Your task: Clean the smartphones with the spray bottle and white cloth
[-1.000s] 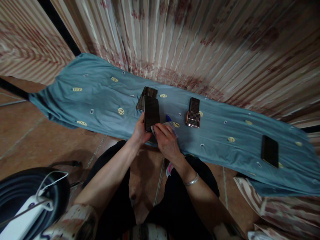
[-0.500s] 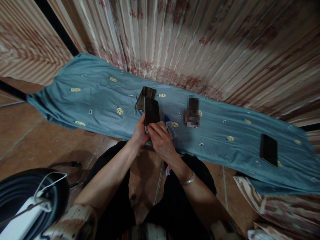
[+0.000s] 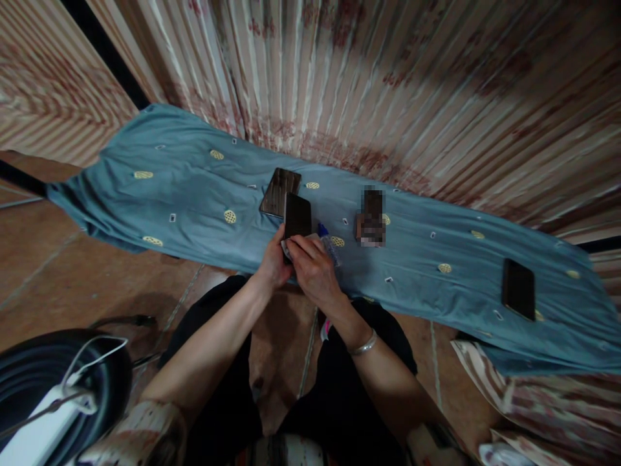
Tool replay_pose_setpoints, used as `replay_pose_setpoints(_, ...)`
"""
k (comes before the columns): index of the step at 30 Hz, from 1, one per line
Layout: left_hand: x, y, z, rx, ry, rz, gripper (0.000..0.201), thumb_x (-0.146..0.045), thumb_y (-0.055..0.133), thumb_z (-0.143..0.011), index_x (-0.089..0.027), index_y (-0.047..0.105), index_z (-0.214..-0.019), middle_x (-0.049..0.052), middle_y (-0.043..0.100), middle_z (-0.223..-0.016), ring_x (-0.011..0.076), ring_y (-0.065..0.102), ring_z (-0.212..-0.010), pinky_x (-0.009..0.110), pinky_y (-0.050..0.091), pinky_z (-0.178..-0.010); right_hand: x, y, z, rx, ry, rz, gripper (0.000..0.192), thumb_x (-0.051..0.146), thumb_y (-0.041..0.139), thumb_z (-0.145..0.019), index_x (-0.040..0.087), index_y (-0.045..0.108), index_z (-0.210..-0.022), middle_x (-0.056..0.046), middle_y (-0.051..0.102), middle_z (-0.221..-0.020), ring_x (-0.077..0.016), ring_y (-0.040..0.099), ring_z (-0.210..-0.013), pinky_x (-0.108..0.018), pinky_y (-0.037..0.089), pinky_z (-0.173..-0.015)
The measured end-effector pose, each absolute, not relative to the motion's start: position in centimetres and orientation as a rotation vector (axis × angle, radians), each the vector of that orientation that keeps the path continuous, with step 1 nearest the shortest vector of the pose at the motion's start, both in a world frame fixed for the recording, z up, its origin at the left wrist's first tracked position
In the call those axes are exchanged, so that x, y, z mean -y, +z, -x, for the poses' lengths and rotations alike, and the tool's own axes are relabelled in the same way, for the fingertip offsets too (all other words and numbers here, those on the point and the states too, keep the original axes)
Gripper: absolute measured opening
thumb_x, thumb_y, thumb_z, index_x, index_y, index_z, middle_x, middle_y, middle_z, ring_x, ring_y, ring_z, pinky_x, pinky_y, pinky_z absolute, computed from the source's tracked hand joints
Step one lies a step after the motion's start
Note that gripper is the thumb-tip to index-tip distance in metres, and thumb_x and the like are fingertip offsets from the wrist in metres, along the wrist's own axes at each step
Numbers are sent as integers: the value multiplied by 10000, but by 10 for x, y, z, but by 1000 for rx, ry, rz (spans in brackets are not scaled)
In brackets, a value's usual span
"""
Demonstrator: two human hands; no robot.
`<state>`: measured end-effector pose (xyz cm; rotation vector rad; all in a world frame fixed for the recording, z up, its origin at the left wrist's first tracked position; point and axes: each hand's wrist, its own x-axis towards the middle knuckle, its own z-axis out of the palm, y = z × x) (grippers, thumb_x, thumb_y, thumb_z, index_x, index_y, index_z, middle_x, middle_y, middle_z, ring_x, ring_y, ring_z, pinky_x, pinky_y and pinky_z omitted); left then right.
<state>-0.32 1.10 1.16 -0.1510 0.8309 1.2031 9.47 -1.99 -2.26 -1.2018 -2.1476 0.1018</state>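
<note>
My left hand (image 3: pixel 274 263) grips a dark smartphone (image 3: pixel 297 215) by its lower end, thumb along the left edge. Across the lower part of the screen lies my right hand (image 3: pixel 313 268), fingers bent and pressed on a pale, thin cloth (image 3: pixel 315 239). Most of that cloth is hidden under the fingers. Just right of the hands, a small clear bottle with a blue cap (image 3: pixel 323 230) rests on the blue patterned cloth cover (image 3: pixel 194 194). Behind the held smartphone, a second dark phone (image 3: pixel 280 189) lies flat, partly overlapped in view.
A pixelated dark object (image 3: pixel 372 217) stands right of the bottle. Farther right, another black phone (image 3: pixel 519 289) lies on the cover. Pleated curtains (image 3: pixel 310 84) hang behind. At lower left on the floor are a coiled black hose (image 3: pixel 29 356) and a white power strip (image 3: pixel 39 424).
The held smartphone has tilted slightly and shifted a little down. My right fingers have moved slightly upward on it, and more of the pale cloth shows.
</note>
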Motion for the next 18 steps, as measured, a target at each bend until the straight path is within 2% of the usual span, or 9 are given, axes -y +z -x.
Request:
replay_pose_setpoints(3,-11,13,5,-841,1192,146,427,-302,413,-1006,-130,687,-727,0,631,-562,108,592,-514,207,522,-664,22,-24,-94,2177,111,1189,366,129,410,-997,148,682,-1241,-131,677,-1236,-219,593,-1100,-361,494,-1013)
replay_pose_setpoints(8,-6,10,1,-824,1173,159,472,-275,401,-1017,-160,596,-603,-32,559,-500,61,522,-440,152,454,-504,16,-23,-95,2147,102,1230,358,143,402,-1005,135,695,-1210,-134,688,-1215,-217,603,-1067,-352,500,-1009)
replay_pose_setpoints(10,-4,7,-1,-820,1173,150,487,-260,400,-1019,-167,566,-571,-33,546,-488,58,524,-439,149,443,-488,12,-21,-96,2122,98,1250,358,152,401,-1007,123,689,-1217,-141,685,-1223,-222,602,-1066,-362,499,-1017)
replay_pose_setpoints(14,-4,6,-1,-820,1174,105,491,-261,389,-1024,-164,593,-589,-16,592,-527,65,577,-483,157,472,-532,9,-20,-94,2090,97,1256,362,170,399,-1012,130,679,-1237,-132,672,-1261,-225,594,-1100,-373,500,-1029)
replay_pose_setpoints(18,-8,11,6,-857,1189,134,483,-267,421,-1008,-166,595,-569,-28,541,-473,64,517,-429,156,458,-498,13,-24,-89,2094,70,1221,369,173,384,-1015,147,681,-1233,-117,677,-1263,-228,600,-1098,-390,513,-1022)
